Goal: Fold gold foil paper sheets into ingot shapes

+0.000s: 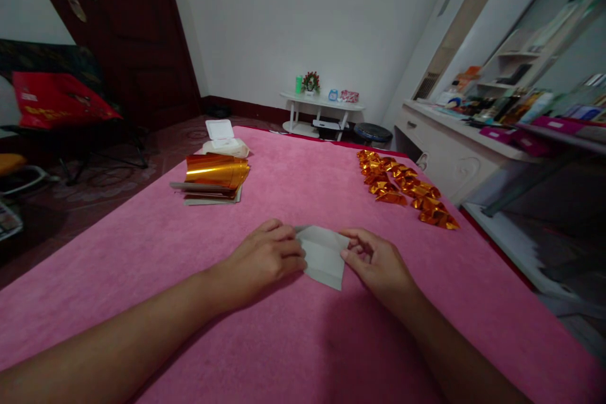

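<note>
A small sheet of paper (323, 257), pale grey on its upper face, lies between my hands on the pink cloth. Faint crease lines run across it. My left hand (272, 252) rests at the sheet's left edge with curled fingers pressing on it. At the opposite edge, my right hand (376, 260) pinches the paper between thumb and fingers. Further off to the left is a stack of shiny orange-gold foil sheets (215, 172) with grey backs. On the right lie rows of folded gold foil pieces (395, 183).
The pink cloth (265, 341) covers the whole table. Behind the foil stack stands an opened white pack (225, 142). A low white table (322, 101) with a potted plant is by the far wall. A cluttered dresser (473, 132) stands at right, a red bag (61, 101) at left.
</note>
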Motion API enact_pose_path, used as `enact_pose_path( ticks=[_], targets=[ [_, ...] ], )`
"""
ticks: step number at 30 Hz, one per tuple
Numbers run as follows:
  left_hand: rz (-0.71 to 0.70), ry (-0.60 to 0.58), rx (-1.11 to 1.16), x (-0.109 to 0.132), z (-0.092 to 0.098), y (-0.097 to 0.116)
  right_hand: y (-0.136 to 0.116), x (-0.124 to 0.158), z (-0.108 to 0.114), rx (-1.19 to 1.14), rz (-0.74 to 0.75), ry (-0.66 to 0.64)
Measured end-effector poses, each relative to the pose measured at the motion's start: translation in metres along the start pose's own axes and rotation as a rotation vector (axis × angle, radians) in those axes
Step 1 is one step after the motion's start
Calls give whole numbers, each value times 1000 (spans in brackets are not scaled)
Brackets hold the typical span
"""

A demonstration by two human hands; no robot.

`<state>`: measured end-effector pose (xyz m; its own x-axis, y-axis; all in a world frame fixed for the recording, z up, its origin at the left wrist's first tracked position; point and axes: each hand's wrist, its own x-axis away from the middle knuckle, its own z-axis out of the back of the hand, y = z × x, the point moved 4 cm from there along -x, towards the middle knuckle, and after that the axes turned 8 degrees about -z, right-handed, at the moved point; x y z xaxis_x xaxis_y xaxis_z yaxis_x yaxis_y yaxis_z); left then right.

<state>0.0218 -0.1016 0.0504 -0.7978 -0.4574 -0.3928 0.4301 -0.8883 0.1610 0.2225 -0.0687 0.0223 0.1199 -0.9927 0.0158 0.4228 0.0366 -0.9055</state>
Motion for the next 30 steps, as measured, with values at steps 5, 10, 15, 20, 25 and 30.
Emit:
enact_pose_path(
  ticks=[5,10,15,20,25,30],
  targets=[
    [99,97,38,8,-4,-20,-23,12,-11,-155,-101,-269],
    [201,213,423,13,-13,-39,-25,16,-13,-163,-35,-334],
    [219,264,547,11,-7,-38,-17,15,-13,-312,-107,-232],
    [202,317,677,5,-2,-25,-14,20,-25,-381,-234,-258],
    [404,413,1168,4,-9,-20,-14,21,-31,-513,-250,-260],
    [551,383,1423,7,-17,-18,-11,18,-29,-540,-209,-211]
  ],
)
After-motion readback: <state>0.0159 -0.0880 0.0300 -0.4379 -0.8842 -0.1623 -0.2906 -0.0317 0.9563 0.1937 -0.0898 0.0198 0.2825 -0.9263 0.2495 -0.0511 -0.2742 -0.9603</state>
